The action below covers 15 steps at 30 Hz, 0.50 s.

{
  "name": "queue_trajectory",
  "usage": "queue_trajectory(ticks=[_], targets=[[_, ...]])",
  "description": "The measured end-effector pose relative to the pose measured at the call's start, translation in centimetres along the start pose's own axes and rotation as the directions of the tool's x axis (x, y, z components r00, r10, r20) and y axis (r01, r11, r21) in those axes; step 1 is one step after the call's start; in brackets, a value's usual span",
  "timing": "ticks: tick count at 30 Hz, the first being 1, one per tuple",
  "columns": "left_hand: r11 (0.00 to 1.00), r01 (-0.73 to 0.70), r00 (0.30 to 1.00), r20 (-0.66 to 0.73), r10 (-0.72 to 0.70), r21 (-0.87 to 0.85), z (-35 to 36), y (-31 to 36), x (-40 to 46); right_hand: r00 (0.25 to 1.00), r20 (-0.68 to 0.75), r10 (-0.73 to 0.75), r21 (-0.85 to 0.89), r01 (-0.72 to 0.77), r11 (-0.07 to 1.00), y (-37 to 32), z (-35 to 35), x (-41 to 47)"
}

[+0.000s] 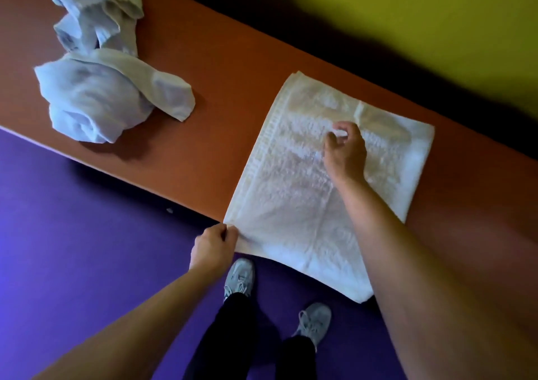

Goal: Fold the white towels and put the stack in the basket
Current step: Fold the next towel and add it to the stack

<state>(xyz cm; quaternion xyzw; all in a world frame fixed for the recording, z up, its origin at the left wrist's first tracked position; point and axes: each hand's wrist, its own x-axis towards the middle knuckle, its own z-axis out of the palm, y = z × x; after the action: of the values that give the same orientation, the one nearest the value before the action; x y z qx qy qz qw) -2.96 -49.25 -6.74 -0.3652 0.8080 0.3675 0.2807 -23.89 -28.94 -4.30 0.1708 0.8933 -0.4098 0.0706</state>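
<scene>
A white towel lies flat on the brown table, its near end hanging over the table's front edge. My left hand pinches the towel's near left corner at that edge. My right hand rests on the middle of the towel with its fingers curled, pinching a bit of cloth near a small fold. A heap of crumpled white towels sits at the table's far left. No basket is in view.
The table runs diagonally from upper left to right. Behind it stands a yellow-green wall. The floor is purple, and my two feet in grey shoes stand close to the table's front edge.
</scene>
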Motion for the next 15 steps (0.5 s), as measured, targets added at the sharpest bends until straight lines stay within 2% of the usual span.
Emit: queue_trajectory(ticks=[4,7,11,14,15], targets=[[0.996,0.085,0.996,0.012,-0.085,-0.004,0.2,0.3,0.3,0.967,-0.144,0.210,-0.074,-0.222,0.972,7.9,-4.0,-6.3],[0.966,0.187,0.982,-0.006,-0.191,-0.179,0.5,0.3,0.4,0.907,-0.229,0.352,-0.048,-0.372,0.927,13.3,-6.5,-12.1],[0.897,0.163,0.986,0.033,-0.164,-0.412,1.1,0.2,0.4,0.782,-0.306,0.543,0.105,-0.540,0.835,17.4,-7.7,-18.4],[0.864,0.200,0.978,0.044,-0.203,-0.461,1.7,-0.2,0.1,0.663,-0.285,0.692,0.240,-0.650,0.721,18.4,-7.3,-20.3],[0.876,0.185,0.981,0.031,-0.192,-0.446,1.9,-0.4,0.0,0.648,-0.251,0.719,0.282,-0.662,0.695,18.5,-7.1,-20.7]])
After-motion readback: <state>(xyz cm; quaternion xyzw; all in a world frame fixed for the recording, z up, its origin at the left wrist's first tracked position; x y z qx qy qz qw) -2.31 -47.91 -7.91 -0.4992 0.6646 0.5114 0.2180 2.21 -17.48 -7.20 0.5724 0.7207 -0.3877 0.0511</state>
